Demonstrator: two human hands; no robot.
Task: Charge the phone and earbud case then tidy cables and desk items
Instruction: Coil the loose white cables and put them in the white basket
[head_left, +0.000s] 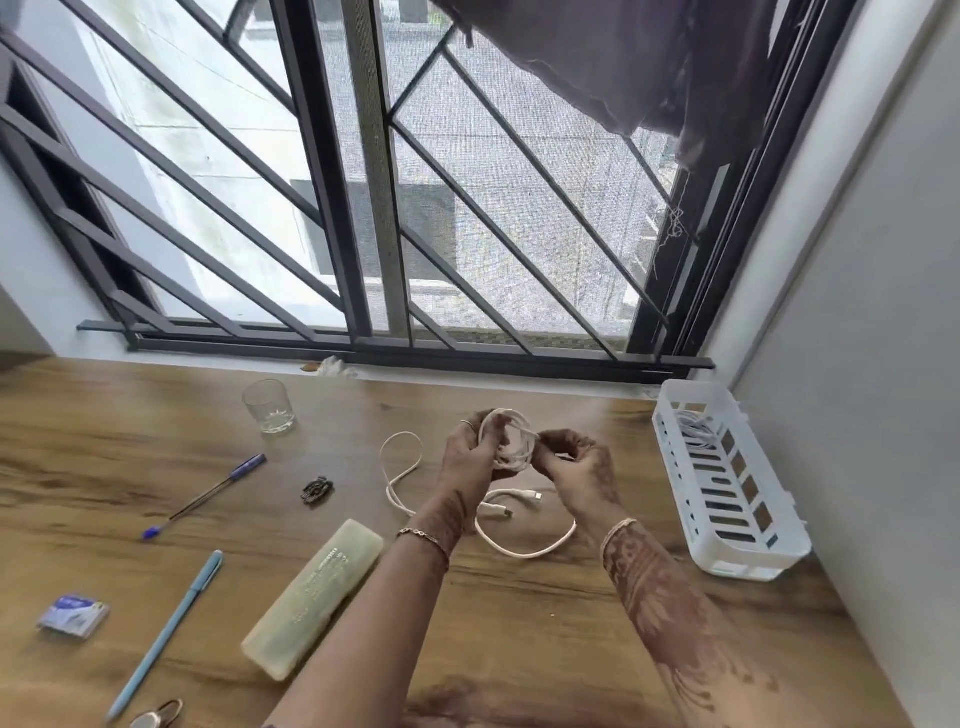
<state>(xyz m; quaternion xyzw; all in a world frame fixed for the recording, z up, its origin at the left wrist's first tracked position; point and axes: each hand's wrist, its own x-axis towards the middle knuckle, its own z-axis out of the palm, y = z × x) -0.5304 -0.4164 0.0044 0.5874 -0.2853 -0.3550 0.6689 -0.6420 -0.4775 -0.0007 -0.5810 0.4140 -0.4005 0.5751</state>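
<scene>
Wooden desk (519, 623), both hands (470, 453) (571, 463) gripping coiled cable (513, 440)

1. We look down on a wood-grain desk (519, 623) filling the lower half of the frame.
2. Above it we face a wide window (319, 156) with a dark metal frame and a grille of diagonal bars (504, 240).
3. A fine mesh screen (519, 156) covers the centre panes, and we get pale daylight through it.
4. A purplish cloth (649, 62) hangs at upper right.
5. We see plain white walls at the right edge (857, 312) and the left edge (31, 270).
</scene>
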